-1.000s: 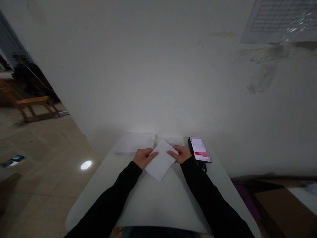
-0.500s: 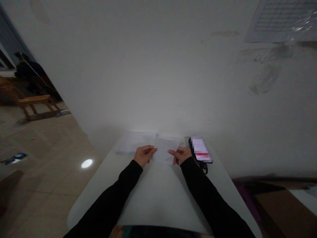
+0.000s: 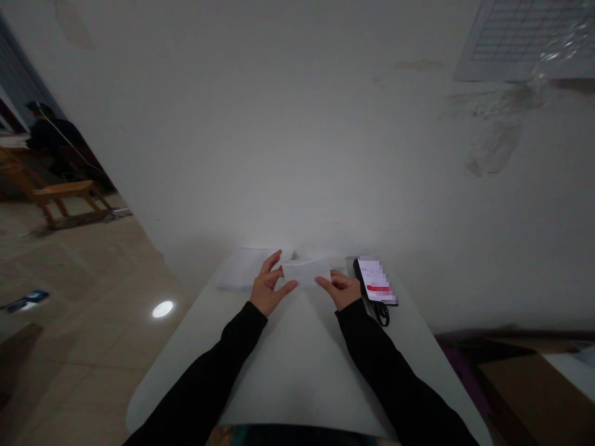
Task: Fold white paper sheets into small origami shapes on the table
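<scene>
A small white sheet of paper (image 3: 307, 272) is held between my two hands above the white table (image 3: 297, 371). My left hand (image 3: 268, 288) has its thumb on the sheet's lower left part, one finger at the left edge and another finger raised. On the right side, my right hand (image 3: 343, 290) pinches the sheet, thumb in front and the other fingers curled behind. Behind my left hand lies a stack of white paper (image 3: 237, 266). A phone (image 3: 376, 282) with a lit, blurred screen rests just right of my right hand.
A dark looped cord (image 3: 383, 314) lies below the phone. The pale wall (image 3: 297, 142) rises directly behind the table. Off to the left are a wooden chair (image 3: 65, 189) and a seated person (image 3: 53, 136). A cardboard piece (image 3: 534, 396) is at lower right.
The sheet between my hands now looks shorter from top to bottom; folded or tilted, I cannot tell. My left fingers have lifted and spread, while my right hand keeps its pinch.
</scene>
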The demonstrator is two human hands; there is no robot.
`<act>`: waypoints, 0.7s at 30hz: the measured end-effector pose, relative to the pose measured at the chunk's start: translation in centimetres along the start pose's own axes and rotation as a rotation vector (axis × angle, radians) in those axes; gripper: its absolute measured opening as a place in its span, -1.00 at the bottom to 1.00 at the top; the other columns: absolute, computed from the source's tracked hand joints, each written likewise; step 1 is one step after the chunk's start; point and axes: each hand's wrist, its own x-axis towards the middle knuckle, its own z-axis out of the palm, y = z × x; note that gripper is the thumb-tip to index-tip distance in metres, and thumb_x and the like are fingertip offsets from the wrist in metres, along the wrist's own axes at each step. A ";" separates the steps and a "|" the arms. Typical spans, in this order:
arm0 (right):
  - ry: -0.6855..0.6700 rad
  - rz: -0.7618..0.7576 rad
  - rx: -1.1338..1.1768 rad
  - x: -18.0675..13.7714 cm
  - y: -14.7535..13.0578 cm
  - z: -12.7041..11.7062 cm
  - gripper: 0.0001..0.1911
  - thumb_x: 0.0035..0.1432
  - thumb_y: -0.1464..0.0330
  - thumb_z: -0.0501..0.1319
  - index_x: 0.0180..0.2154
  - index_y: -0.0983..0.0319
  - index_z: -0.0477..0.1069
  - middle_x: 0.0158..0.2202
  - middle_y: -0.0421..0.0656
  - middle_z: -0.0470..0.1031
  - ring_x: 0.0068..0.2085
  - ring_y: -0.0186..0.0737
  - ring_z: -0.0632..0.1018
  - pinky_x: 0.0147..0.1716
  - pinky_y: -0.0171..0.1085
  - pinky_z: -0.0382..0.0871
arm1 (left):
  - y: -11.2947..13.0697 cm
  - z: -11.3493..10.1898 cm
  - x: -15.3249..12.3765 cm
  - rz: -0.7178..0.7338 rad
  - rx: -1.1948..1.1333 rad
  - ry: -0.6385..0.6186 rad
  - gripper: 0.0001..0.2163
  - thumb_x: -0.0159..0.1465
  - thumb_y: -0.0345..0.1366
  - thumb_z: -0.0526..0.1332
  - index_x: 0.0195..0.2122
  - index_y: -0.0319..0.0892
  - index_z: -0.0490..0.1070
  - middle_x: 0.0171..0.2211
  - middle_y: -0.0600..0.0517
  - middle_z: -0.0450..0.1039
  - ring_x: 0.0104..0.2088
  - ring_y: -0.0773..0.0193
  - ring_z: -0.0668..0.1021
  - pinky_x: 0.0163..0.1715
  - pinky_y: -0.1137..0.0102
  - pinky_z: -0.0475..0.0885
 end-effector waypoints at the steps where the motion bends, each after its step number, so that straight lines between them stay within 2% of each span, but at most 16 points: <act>1: 0.022 -0.055 -0.014 -0.2 -0.1 0.2 -0.77 -0.12 0.26 0.30 -0.69 0.21 0.43 -0.45 -0.15 0.52 -0.42 -0.21 0.51 -0.47 -0.29 0.37 | -0.2 0.0 -0.1 -0.061 -0.018 -0.013 -0.76 -0.09 -0.22 0.36 -0.41 -0.23 0.48 0.14 -0.13 0.15 0.10 0.05 0.27 -0.05 0.26 0.36; 3: 0.049 -0.140 -0.047 -0.5 -0.1 0.6 -0.81 -0.13 0.30 0.32 -0.66 0.22 0.44 -0.45 -0.14 0.51 -0.44 -0.24 0.50 -0.49 -0.30 0.37 | -0.6 0.1 -0.2 -0.203 -0.079 -0.077 -0.66 -0.07 -0.16 0.34 -0.30 -0.25 0.48 0.01 -0.17 0.33 -0.02 0.05 0.41 -0.14 0.24 0.42; 6: 0.046 -0.211 -0.055 -1.0 -0.1 0.9 -0.85 -0.13 0.35 0.32 -0.64 0.24 0.43 -0.46 -0.14 0.50 -0.45 -0.26 0.50 -0.49 -0.30 0.39 | -0.7 0.4 -0.6 -0.306 -0.139 -0.143 -0.66 -0.04 -0.14 0.32 -0.33 -0.31 0.49 -0.31 -0.13 0.53 -0.30 0.12 0.55 -0.27 0.22 0.47; 8: 0.068 -0.213 -0.032 -1.2 -0.2 1.1 -0.87 -0.14 0.37 0.32 -0.62 0.24 0.43 -0.42 -0.13 0.48 -0.40 -0.25 0.50 -0.51 -0.32 0.41 | -0.6 0.6 -0.8 -0.296 -0.141 -0.099 -0.69 -0.06 -0.18 0.34 -0.37 -0.32 0.50 -0.38 -0.10 0.54 -0.39 0.17 0.55 -0.31 0.25 0.48; 11: 0.153 -0.154 0.039 -1.4 -0.2 1.5 -0.86 -0.19 0.35 0.34 -0.55 0.26 0.41 -0.19 -0.07 0.41 -0.27 -0.21 0.50 -0.54 -0.36 0.44 | -0.5 0.9 -1.0 -0.262 -0.125 -0.011 -0.73 -0.10 -0.23 0.37 -0.41 -0.30 0.50 -0.43 -0.05 0.54 -0.47 0.24 0.54 -0.41 0.34 0.49; 13: 0.194 -0.103 0.116 -1.4 -0.1 1.8 -0.77 -0.22 0.35 0.36 -0.44 0.25 0.38 -0.04 -0.04 0.31 -0.22 -0.20 0.50 -0.54 -0.38 0.45 | -0.6 1.1 -1.2 -0.245 -0.084 0.018 -0.76 -0.11 -0.24 0.38 -0.47 -0.30 0.48 -0.51 -0.02 0.52 -0.55 0.30 0.51 -0.50 0.41 0.47; 15: 0.209 -0.046 0.215 -1.4 0.1 2.0 -0.55 -0.26 0.37 0.37 -0.25 0.21 0.32 -0.01 -0.02 0.31 -0.24 -0.21 0.53 -0.50 -0.35 0.48 | -0.6 1.3 -1.4 -0.219 -0.048 0.027 -0.77 -0.11 -0.25 0.38 -0.50 -0.30 0.43 -0.57 0.02 0.48 -0.60 0.36 0.48 -0.57 0.47 0.43; 17: 0.182 0.034 0.308 -1.3 0.4 2.1 -0.31 -0.27 0.39 0.38 -0.05 0.18 0.18 -0.12 -0.03 0.42 -0.29 -0.21 0.55 -0.41 -0.29 0.50 | -0.5 1.5 -1.5 -0.201 -0.070 0.018 -0.70 -0.11 -0.27 0.38 -0.36 -0.27 0.39 -0.52 0.03 0.49 -0.59 0.39 0.48 -0.59 0.51 0.41; 18: 0.157 0.074 0.342 -1.3 0.6 2.1 -0.26 -0.26 0.39 0.38 0.00 0.19 0.14 -0.19 -0.06 0.48 -0.31 -0.20 0.56 -0.37 -0.25 0.50 | -0.3 1.5 -1.5 -0.199 -0.098 0.008 -0.60 -0.10 -0.28 0.38 -0.24 -0.24 0.34 -0.47 0.04 0.50 -0.57 0.39 0.49 -0.59 0.52 0.41; 21: 0.058 0.158 0.378 -1.3 1.2 2.0 -0.43 -0.23 0.37 0.37 -0.11 0.25 0.27 -0.32 -0.09 0.54 -0.33 -0.17 0.57 -0.30 -0.20 0.48 | 0.1 1.6 -1.3 -0.231 -0.136 -0.030 -0.26 -0.10 -0.28 0.38 0.09 -0.10 0.03 -0.41 0.08 0.48 -0.60 0.43 0.46 -0.67 0.56 0.38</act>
